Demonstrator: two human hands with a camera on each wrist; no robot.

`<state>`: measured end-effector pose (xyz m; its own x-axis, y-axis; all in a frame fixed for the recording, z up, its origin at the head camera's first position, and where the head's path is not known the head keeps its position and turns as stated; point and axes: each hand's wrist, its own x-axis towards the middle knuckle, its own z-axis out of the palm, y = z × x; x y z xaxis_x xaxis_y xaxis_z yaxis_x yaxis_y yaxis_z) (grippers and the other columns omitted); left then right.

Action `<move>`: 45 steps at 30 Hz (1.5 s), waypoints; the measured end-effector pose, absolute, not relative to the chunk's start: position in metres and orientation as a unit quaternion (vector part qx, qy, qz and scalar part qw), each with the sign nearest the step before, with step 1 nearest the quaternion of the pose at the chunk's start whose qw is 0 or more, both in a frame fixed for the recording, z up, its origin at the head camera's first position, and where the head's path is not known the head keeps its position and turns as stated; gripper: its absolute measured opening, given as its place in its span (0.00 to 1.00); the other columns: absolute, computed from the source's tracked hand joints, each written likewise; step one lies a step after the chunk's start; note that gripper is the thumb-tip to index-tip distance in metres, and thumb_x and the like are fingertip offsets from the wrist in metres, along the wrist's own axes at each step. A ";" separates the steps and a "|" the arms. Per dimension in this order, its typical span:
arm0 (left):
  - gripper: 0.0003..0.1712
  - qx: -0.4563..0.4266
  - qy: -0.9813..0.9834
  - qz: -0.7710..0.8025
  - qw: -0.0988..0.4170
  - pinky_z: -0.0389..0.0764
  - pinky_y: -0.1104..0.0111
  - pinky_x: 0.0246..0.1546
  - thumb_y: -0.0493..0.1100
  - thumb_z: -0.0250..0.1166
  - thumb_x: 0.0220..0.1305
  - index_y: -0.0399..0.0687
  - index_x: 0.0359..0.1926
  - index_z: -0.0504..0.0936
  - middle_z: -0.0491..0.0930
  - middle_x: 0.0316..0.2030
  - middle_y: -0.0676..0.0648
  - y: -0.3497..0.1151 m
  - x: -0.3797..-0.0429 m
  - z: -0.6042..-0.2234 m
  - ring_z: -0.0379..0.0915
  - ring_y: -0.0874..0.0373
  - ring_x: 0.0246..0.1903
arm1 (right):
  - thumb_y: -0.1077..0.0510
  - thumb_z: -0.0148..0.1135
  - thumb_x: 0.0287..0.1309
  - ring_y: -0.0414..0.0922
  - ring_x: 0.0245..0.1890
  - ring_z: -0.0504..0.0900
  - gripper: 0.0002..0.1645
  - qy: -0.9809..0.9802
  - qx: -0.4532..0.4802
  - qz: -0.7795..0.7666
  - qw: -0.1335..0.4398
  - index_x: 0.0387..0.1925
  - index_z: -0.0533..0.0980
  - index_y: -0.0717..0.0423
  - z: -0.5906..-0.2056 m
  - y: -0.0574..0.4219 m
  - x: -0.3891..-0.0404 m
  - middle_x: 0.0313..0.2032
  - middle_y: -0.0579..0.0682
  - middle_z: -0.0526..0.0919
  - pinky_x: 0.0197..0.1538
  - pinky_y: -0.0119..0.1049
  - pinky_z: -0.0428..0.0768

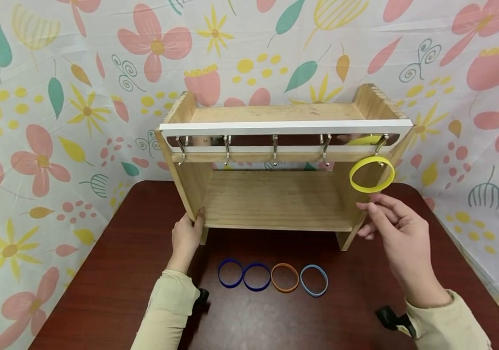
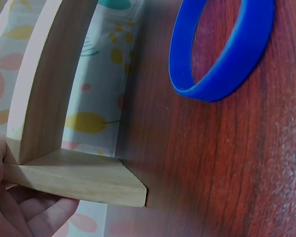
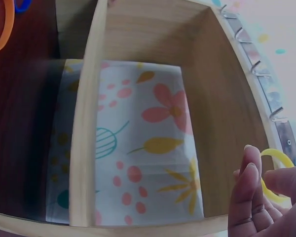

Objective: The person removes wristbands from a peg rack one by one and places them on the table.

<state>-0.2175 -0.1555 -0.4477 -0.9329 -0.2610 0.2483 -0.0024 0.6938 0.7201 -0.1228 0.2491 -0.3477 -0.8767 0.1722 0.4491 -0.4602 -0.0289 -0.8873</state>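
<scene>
A small wooden shelf [image 1: 275, 199] stands tilted on the table, with a white strip of metal hooks [image 1: 275, 143] along its upper front. My left hand [image 1: 186, 238] grips the lower edge of its left side panel, thumb in front; the left wrist view shows the fingers [image 2: 54, 217] beneath the wood. By the rightmost hook, a yellow silicone wristband [image 1: 358, 187] is held up at the fingertips of my right hand [image 1: 400, 233]. The right wrist view has the wristband's near edge between thumb and fingers. Its upper rim overlaps the hook tip in the head view.
In front of the shelf lie two dark blue wristbands [image 1: 256, 289], an orange wristband [image 1: 285, 290] and a light blue wristband [image 1: 314, 294], in a row on the dark red table [image 1: 113, 272]. A flower-patterned cloth [image 1: 100, 97] hangs behind.
</scene>
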 end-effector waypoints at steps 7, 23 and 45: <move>0.24 0.071 -0.905 -0.386 0.167 0.78 0.52 0.27 0.58 0.54 0.72 0.43 0.38 0.82 0.84 0.30 0.38 -0.156 -0.218 -0.447 0.81 0.44 0.27 | 0.69 0.58 0.64 0.44 0.16 0.81 0.16 -0.631 0.095 0.735 0.231 0.52 0.72 0.74 -0.342 0.249 -0.127 0.36 0.54 0.87 0.24 0.29 0.78; 0.24 0.075 -0.906 -0.382 0.167 0.78 0.49 0.30 0.59 0.54 0.71 0.43 0.35 0.81 0.84 0.30 0.38 -0.156 -0.218 -0.446 0.81 0.42 0.28 | 0.72 0.58 0.62 0.47 0.14 0.79 0.14 -0.578 0.090 0.769 0.259 0.48 0.72 0.79 -0.334 0.244 -0.130 0.33 0.59 0.86 0.23 0.30 0.78; 0.24 0.073 -0.907 -0.380 0.165 0.78 0.51 0.28 0.59 0.54 0.72 0.43 0.34 0.80 0.84 0.29 0.39 -0.156 -0.218 -0.447 0.81 0.43 0.27 | 0.74 0.59 0.60 0.49 0.15 0.81 0.12 -0.547 0.103 0.777 0.294 0.44 0.72 0.81 -0.328 0.244 -0.125 0.30 0.60 0.85 0.24 0.32 0.80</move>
<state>-0.2178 -0.1558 -0.4469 -0.9351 -0.2580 0.2429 -0.0080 0.7007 0.7134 -0.1251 0.2441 -0.3280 -0.8064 0.3434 0.4815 -0.5690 -0.2283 -0.7900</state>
